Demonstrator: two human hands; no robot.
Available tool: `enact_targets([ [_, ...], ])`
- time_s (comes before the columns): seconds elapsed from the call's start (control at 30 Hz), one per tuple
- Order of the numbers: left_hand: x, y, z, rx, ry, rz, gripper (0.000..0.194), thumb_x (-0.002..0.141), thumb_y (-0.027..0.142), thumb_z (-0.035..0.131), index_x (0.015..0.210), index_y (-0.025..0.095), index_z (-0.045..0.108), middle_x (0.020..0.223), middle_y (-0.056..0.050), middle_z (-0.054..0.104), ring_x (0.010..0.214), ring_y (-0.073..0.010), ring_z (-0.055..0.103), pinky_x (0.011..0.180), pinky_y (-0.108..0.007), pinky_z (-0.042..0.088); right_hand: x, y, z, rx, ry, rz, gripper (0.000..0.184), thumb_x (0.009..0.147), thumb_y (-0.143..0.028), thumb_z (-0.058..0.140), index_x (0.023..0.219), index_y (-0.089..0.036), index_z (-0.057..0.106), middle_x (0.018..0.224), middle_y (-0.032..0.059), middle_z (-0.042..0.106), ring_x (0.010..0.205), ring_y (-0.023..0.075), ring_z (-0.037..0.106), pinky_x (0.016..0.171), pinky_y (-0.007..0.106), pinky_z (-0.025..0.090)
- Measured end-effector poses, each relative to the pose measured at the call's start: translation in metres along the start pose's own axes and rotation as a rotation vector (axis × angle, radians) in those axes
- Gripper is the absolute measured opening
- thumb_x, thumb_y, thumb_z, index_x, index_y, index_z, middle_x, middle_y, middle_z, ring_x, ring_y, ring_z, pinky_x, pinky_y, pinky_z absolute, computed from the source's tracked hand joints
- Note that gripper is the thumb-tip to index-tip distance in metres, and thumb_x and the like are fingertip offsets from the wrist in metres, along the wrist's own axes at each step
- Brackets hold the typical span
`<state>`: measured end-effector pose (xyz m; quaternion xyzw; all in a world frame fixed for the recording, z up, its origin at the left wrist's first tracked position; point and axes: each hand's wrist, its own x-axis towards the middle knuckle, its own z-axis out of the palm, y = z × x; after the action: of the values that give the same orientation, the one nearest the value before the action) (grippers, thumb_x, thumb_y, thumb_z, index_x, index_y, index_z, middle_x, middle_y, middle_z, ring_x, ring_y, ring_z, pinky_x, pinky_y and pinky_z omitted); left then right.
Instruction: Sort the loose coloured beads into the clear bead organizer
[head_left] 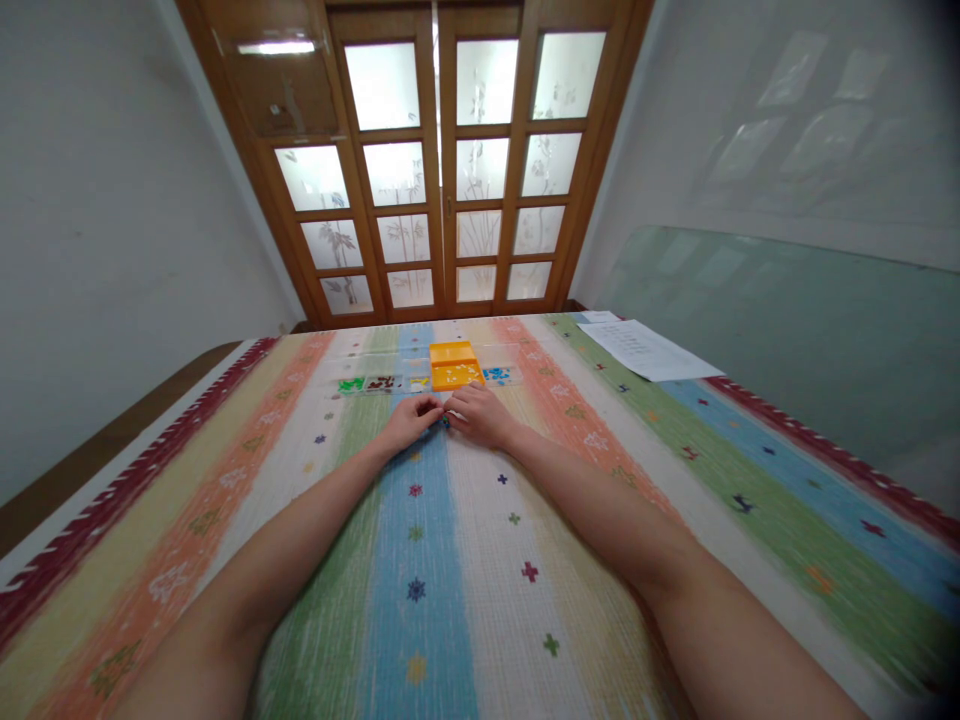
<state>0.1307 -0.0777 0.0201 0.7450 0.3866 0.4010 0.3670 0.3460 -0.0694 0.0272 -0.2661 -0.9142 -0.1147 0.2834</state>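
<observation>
Both my arms reach forward over a striped cloth. My left hand and my right hand meet fingertip to fingertip, both pinched on a tiny dark piece that is too small to name. Just beyond them lies an orange tray with small bits in it. To either side of the tray is a row of clear compartments with green, dark, white, yellow and blue pieces.
A white printed sheet lies at the far right of the cloth. Wooden doors with frosted glass panes stand behind the table. A pale green glass panel leans along the right wall.
</observation>
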Motion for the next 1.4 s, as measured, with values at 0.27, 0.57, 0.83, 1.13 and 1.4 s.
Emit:
enact_targets([
  [0.27,0.000,-0.010,0.001,0.031,-0.016,0.022,0.021,0.089,0.035,0.066,0.095,0.016,0.073,0.090,-0.005,0.074,0.080,-0.0175,0.064,0.079,-0.030,0.049,-0.001,0.003,0.004,0.011,0.015,0.033,0.008,0.096,-0.027,0.062,0.093,-0.021,0.067,0.086,0.0059,0.071,0.083,0.0205,0.060,0.081,0.033,0.035],
  [0.57,0.000,-0.009,0.000,0.038,-0.013,0.007,0.020,0.088,0.035,0.064,0.090,0.016,0.071,0.085,-0.003,0.072,0.077,-0.0168,0.062,0.076,-0.029,0.047,-0.001,0.002,0.003,-0.010,0.013,0.012,0.011,0.100,-0.028,0.059,0.098,-0.021,0.067,0.089,0.0056,0.072,0.084,0.0200,0.061,0.081,0.033,0.035],
  [0.83,0.000,-0.005,0.000,0.027,-0.004,-0.029,0.022,0.086,0.039,0.065,0.087,0.018,0.071,0.081,-0.003,0.070,0.075,-0.0168,0.060,0.073,-0.029,0.046,-0.001,0.001,0.004,0.017,0.021,0.014,0.010,0.100,-0.027,0.059,0.101,-0.022,0.068,0.091,0.0059,0.073,0.085,0.0201,0.062,0.081,0.033,0.036],
  [1.13,0.000,-0.007,-0.001,0.035,-0.007,-0.027,0.027,0.089,0.042,0.063,0.086,0.017,0.071,0.077,-0.002,0.068,0.070,-0.0154,0.058,0.068,-0.026,0.043,-0.002,0.004,0.008,0.017,0.011,0.014,0.008,0.099,-0.026,0.061,0.098,-0.021,0.067,0.090,0.0055,0.072,0.083,0.0197,0.062,0.080,0.032,0.036],
  [1.4,-0.002,-0.005,-0.001,0.075,0.010,-0.043,0.024,0.088,0.040,0.062,0.088,0.018,0.072,0.080,-0.002,0.070,0.073,-0.0162,0.059,0.069,-0.026,0.045,-0.004,0.008,0.006,0.099,0.082,0.210,0.006,0.096,-0.026,0.064,0.095,-0.021,0.068,0.084,0.0039,0.071,0.081,0.0191,0.061,0.078,0.031,0.037],
])
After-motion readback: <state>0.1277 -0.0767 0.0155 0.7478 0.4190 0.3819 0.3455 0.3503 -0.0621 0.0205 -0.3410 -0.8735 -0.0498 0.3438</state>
